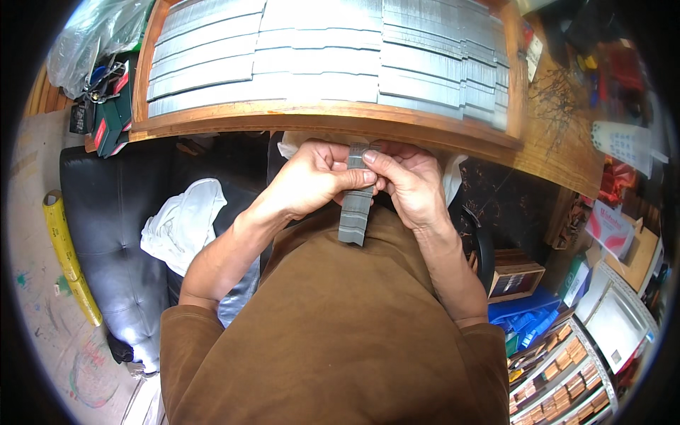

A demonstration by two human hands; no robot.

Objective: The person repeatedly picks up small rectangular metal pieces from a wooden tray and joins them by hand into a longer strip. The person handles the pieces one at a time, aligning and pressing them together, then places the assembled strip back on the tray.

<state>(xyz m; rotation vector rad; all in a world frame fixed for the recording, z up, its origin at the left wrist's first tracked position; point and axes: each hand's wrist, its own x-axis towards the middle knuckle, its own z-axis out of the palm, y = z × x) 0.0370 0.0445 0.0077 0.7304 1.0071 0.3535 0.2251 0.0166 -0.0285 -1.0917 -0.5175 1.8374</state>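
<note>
Both my hands grip a narrow grey stack of thin pieces point(355, 214), which hangs lengthwise in front of my brown shirt. Light lines run across it. My left hand point(312, 178) pinches it from the left, the thumb lying across its front. From the right, my right hand point(413, 183) presses its thumb near the upper part, with the fingers curled behind. Just beyond my hands, a wooden tray point(319, 113) holds several rows of similar silvery-grey pieces point(319, 60). The exact kind of these pieces cannot be made out.
The tray rests on a wooden table point(567, 152). A black padded seat point(117, 234) with a white cloth point(185, 219) is at left, beside a yellow roll point(71, 258). A wooden box point(516, 273), blue plastic bag point(528, 315) and rack of wooden pieces point(567, 375) stand at lower right.
</note>
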